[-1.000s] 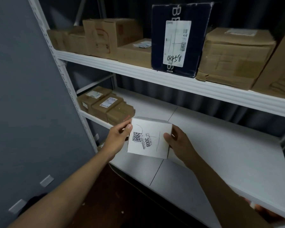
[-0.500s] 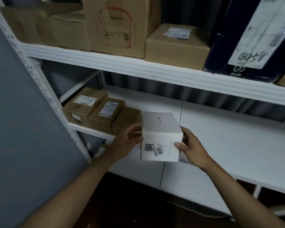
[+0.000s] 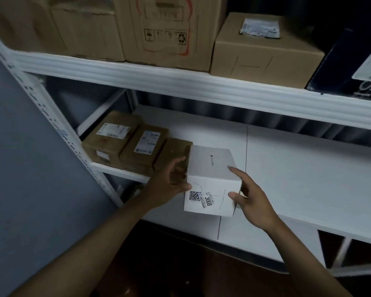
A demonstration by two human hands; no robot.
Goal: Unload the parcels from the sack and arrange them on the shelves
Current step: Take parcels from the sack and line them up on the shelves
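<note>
White parcel point(image 3: 210, 181), QR code and "3008" on near face: sitting on lower shelf point(image 3: 308, 179), touching brown parcel point(image 3: 171, 153) at left. Left hand point(image 3: 169, 185) gripping left side; right hand point(image 3: 251, 200) gripping right corner. Three brown parcels lying in row. Upper shelf point(image 3: 180, 82) carrying cardboard boxes point(image 3: 165, 28), dark blue box point(image 3: 356, 61).

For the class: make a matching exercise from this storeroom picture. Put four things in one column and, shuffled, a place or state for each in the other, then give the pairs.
Things
1. white cardboard box marked 3008
2. small brown cardboard parcels
3. tall brown carton with red outline
4. dark navy box

Places
A. far right of the upper shelf
B. held between both hands
C. left end of the lower shelf
D. upper shelf, near the middle

Pairs: 1-B, 2-C, 3-D, 4-A
</note>
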